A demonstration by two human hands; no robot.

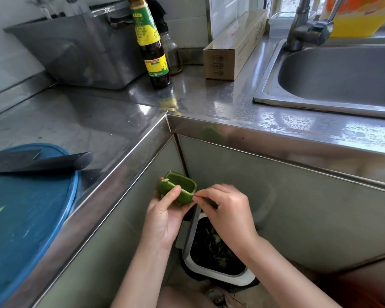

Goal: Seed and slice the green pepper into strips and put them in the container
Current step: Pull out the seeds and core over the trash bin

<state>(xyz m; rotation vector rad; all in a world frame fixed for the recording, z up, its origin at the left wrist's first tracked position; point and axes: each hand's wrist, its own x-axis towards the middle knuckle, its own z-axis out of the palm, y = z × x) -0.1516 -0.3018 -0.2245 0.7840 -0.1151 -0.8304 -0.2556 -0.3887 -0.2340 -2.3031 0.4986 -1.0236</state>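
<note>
A hollowed green pepper with its open cut end facing up is held below the counter edge, above a white waste bin. My left hand grips the pepper from underneath, thumb on its side. My right hand pinches at the pepper's cut rim with thumb and fingertips. A dark cleaver lies flat on the blue cutting board on the left counter. A clear plastic container stands at the back of the counter.
A sauce bottle and a small glass bottle stand at the counter corner beside a long cardboard box. The steel sink and tap are at the right. The bin holds green scraps. Steel cabinet doors sit behind my hands.
</note>
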